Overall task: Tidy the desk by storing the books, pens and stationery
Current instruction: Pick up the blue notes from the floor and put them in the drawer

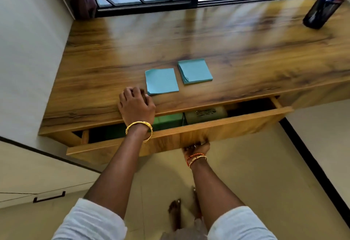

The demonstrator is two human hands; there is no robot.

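Near the front edge of the wooden desk (208, 37), two square blue sticky-note pads (162, 81) wait beside the loosely curled, empty left hand (136, 103), the black mesh holder of blue pens (322, 11) already stands at the far right corner, and the right hand (197, 148) grips the half-open wooden drawer (189, 135) from under its front.

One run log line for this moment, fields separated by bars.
drawer partly open | right hand grips its lower edge | left hand on desk beside two blue note pads

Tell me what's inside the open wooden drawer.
Inside the wooden drawer: a green box and a beige container. The wooden desktop hides the rest.
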